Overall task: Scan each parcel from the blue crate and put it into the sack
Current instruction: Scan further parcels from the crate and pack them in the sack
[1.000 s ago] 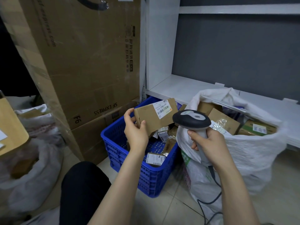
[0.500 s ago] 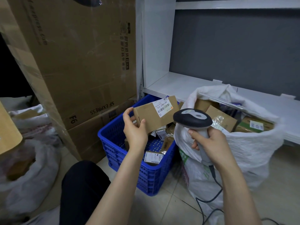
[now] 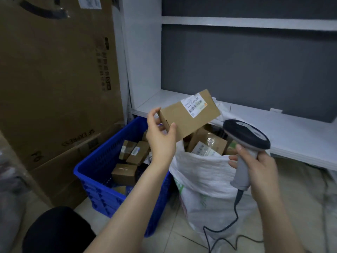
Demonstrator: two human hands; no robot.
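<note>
My left hand (image 3: pixel 161 136) grips a flat brown cardboard parcel (image 3: pixel 189 115) by its left end, label side up, held over the near rim of the white woven sack (image 3: pixel 206 176). The sack stands open on the floor with several boxed parcels inside. My right hand (image 3: pixel 259 168) holds a grey corded barcode scanner (image 3: pixel 245 138) upright at the sack's right side, its dark head to the right of the parcel. The blue plastic crate (image 3: pixel 93 172) sits left of the sack with several small brown boxes in it.
A tall cardboard carton (image 3: pixel 54 70) leans behind the crate on the left. A white shelf (image 3: pixel 291 128) runs behind the sack under a grey back panel. The scanner cable (image 3: pixel 235 227) trails over the tiled floor. My dark-clothed knee (image 3: pixel 54 232) is at the bottom left.
My left hand has lifted the parcel up and to the right, from over the crate to above the sack's mouth. The scanner has shifted right, away from the parcel. The view has tilted.
</note>
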